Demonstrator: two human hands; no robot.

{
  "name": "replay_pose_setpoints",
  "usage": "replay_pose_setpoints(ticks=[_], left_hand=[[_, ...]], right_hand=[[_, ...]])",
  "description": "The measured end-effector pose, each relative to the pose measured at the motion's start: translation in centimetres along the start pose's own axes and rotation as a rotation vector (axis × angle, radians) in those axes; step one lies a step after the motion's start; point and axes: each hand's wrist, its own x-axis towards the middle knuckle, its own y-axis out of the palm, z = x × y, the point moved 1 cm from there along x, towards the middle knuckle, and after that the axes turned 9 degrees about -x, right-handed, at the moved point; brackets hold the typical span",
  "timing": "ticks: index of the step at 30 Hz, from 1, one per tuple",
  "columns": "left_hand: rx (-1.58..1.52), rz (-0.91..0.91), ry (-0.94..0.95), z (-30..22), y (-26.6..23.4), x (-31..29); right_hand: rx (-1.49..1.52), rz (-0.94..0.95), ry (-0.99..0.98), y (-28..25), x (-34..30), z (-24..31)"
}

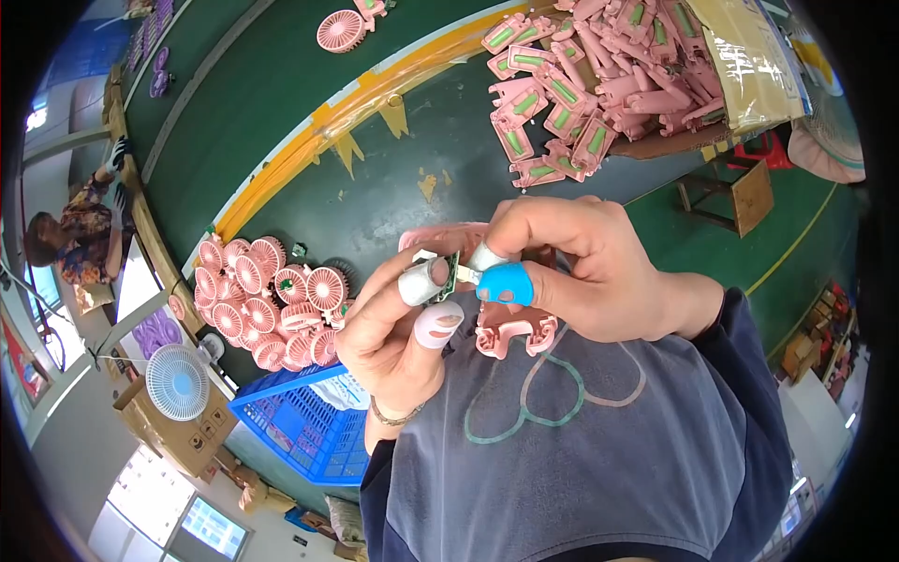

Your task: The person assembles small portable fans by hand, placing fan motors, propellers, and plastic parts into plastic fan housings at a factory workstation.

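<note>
Cardboard carton (178, 433) bears print; left hand (389, 342) grips circuit board (453, 272), right hand (599, 272) white connector (466, 274).

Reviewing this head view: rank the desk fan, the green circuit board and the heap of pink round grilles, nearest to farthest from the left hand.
Going out from the left hand:
1. Green circuit board: at its fingertips.
2. Heap of pink round grilles: to its left.
3. Desk fan: farther left, lower in the picture.
</note>
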Motion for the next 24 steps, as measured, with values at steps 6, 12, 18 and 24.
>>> replay_pose_setpoints(ticks=[6,12,18,24], left_hand=[[0.186,-0.012,-0.01,-0.4,-0.5,1.3],[0.338,0.196,-0.04,-1.7,-0.9,4.7],[0.45,0.3,-0.142,-0.5,-2.6,7.4],[0.716,0.337,-0.194,7.9,-2.9,18.6]], right_hand=[[-0.3,0.027,-0.169,-0.8,1.4,-0.2],[-0.237,0.032,-0.062,-1.3,2.8,0.3],[0.113,0.028,0.289,-2.1,5.4,-1.4],[-0.095,-0.535,-0.164,-8.4,13.0,-10.1]])
